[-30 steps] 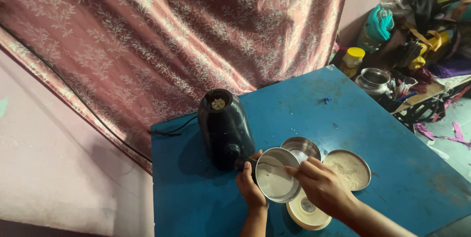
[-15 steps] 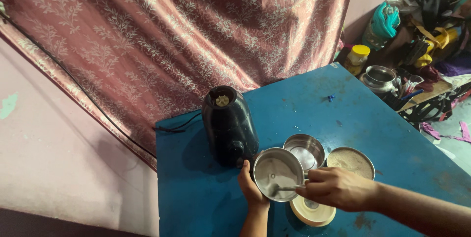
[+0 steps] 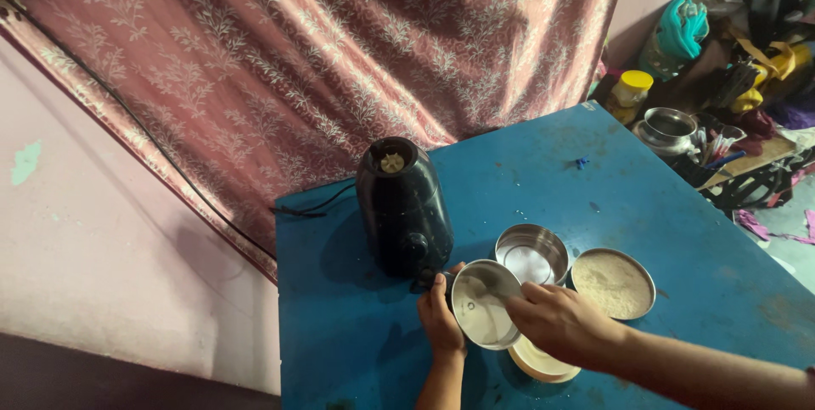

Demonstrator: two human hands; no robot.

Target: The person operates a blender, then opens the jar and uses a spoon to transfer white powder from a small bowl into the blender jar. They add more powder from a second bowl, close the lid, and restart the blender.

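Steel grinder jar (image 3: 484, 304) getting tipped near the front of the blue table (image 3: 543, 164)

Head view: left hand (image 3: 440, 325) is gripping the jar by its left side, fingers wrapped on it, tilting the mouth up toward the camera. Right hand (image 3: 556, 321) is reaching over the jar's rim, fingers bunched together, can't tell if it's pinching anything. Jar is sitting just right of the black mixer base (image 3: 403, 206). Behind it there's a small steel bowl (image 3: 531, 253), and to the right a steel plate of whitish powder (image 3: 613, 283). A cream lid (image 3: 539, 363) is peeking out under the right hand.
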